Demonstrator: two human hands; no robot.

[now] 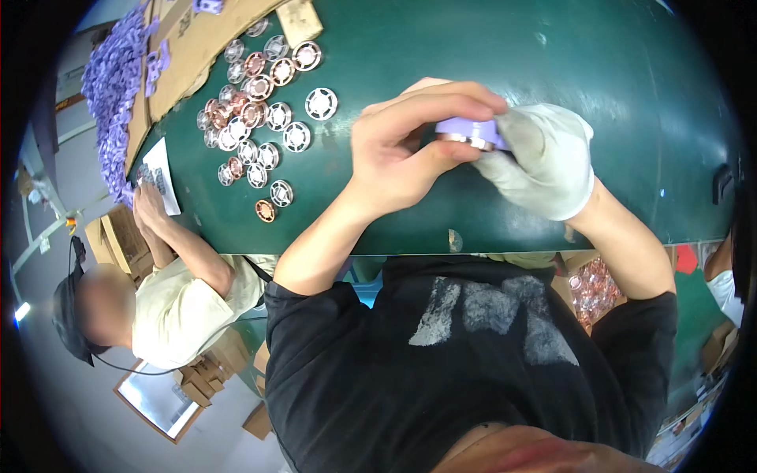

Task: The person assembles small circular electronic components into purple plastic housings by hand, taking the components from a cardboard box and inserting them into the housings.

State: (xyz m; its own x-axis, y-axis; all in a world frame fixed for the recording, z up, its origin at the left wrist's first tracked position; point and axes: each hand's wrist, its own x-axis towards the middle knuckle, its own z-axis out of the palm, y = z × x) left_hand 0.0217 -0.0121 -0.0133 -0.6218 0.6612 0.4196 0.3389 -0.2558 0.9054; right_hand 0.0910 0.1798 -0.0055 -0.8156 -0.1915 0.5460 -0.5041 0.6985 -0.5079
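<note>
Above the green table, both my hands meet at a small purple plastic piece [467, 126] with a shiny silvery round part [465, 142] along its lower edge. My bare left hand [414, 138] pinches it from the left, fingers over the top and thumb underneath. My right hand [544, 158], in a white glove, is closed on its right end. The gloved fingers cover that end, so its full shape is hidden. To the left of my left hand, several round spoked metal wheels [321, 103], silver and copper-coloured, lie loosely scattered.
A large heap of purple plastic pieces [118, 79] lies beyond a cardboard sheet [189, 59] at the far left. A co-worker's hands [148, 206] are at the table's left edge beside white paper [160, 177]. A box of copper-coloured parts [593, 290] stands below the near edge.
</note>
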